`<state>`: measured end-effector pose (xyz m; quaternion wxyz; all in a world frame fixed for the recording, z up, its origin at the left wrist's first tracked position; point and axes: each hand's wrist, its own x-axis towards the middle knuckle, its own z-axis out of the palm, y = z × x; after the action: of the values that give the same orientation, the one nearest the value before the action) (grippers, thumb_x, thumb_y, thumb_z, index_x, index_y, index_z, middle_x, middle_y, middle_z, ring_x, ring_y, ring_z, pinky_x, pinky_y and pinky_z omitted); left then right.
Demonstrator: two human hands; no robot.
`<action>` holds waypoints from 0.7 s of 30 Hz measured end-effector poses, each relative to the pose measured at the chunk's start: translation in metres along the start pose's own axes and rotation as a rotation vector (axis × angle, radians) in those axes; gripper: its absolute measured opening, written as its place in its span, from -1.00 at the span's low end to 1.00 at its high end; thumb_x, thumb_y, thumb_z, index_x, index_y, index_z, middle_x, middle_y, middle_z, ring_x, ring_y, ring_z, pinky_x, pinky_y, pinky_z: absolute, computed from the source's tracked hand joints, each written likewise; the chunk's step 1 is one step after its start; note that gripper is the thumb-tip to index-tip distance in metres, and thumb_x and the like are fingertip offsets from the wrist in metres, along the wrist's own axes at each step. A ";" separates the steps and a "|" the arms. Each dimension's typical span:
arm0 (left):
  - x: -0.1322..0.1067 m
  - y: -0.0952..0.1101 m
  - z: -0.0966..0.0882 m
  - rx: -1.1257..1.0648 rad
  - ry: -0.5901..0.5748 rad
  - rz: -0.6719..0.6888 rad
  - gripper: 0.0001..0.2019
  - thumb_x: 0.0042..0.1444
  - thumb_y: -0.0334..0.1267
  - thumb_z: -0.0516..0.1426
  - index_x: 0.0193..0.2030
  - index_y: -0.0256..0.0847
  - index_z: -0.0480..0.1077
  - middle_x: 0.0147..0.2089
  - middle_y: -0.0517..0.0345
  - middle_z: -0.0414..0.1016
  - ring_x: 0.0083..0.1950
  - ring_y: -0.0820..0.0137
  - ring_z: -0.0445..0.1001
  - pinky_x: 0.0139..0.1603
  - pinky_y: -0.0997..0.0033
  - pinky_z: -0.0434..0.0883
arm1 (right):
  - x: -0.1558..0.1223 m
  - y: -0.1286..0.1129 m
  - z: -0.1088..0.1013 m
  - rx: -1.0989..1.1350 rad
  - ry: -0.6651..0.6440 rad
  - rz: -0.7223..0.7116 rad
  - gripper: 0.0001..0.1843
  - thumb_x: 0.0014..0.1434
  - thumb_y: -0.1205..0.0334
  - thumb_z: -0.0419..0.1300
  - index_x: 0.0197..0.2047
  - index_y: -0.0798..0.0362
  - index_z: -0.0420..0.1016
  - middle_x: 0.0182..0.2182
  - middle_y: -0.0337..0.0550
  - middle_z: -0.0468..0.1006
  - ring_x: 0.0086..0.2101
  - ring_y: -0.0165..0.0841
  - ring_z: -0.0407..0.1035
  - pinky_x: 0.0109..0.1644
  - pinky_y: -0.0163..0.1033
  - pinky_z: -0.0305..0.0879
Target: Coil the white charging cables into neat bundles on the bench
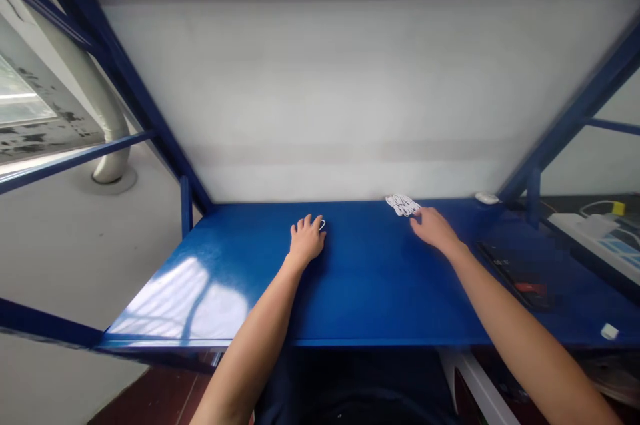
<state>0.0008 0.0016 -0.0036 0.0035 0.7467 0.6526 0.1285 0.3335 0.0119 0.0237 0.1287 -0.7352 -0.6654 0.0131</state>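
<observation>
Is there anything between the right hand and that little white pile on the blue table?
Nothing visible stands between them. The right hand lies flat on the blue table, its fingertips right at the edge of the white pile.

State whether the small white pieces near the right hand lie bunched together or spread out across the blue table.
Bunched: the white pieces form one tight cluster by the wall, just beyond the right hand on the blue table.
</observation>
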 end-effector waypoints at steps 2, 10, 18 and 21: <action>0.003 -0.004 0.007 -0.009 -0.029 0.033 -0.57 0.28 -0.19 -0.09 0.28 -0.05 0.16 0.35 -0.07 0.10 0.32 0.00 0.08 0.22 -0.15 0.05 | 0.014 -0.022 0.008 0.034 -0.023 -0.028 -0.59 0.23 0.17 0.02 0.08 0.18 0.37 0.02 0.16 0.41 -0.03 -0.12 0.36 -0.03 -0.15 0.26; 0.019 -0.057 -0.001 -0.065 -0.017 -0.172 -0.53 0.21 -0.43 -0.12 0.21 -0.09 0.29 0.29 -0.09 0.24 0.31 0.09 0.16 0.23 -0.23 0.04 | 0.035 -0.059 0.033 -0.006 -0.058 0.138 -0.66 0.17 0.34 0.05 0.01 0.22 0.40 -0.02 0.27 0.41 -0.05 -0.04 0.39 -0.10 -0.11 0.30; 0.017 -0.023 -0.010 -0.537 0.285 -0.056 -0.71 0.19 -0.27 0.03 -0.01 -0.26 0.45 0.08 -0.15 0.43 0.14 0.15 0.35 0.21 0.05 0.20 | 0.002 -0.084 0.035 1.008 -0.181 0.218 -0.91 0.03 0.35 0.19 -0.38 0.06 0.32 -0.53 -0.19 0.44 -0.49 -0.33 0.42 -0.37 -0.23 0.38; 0.010 0.011 -0.004 -1.080 -0.008 0.011 -0.66 0.19 -0.11 0.05 -0.08 -0.31 0.47 -0.15 -0.09 0.54 -0.14 0.24 0.50 -0.10 0.23 0.42 | -0.019 -0.107 0.037 1.549 -0.413 0.100 -0.81 -0.03 0.33 0.25 -0.37 0.02 0.27 -0.57 -0.30 0.40 -0.53 -0.43 0.37 -0.43 -0.32 0.38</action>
<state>0.0117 0.0094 0.0039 0.3887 0.6424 0.4897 0.4431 0.2200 0.0079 0.0074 0.4757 -0.4485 -0.4439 0.6127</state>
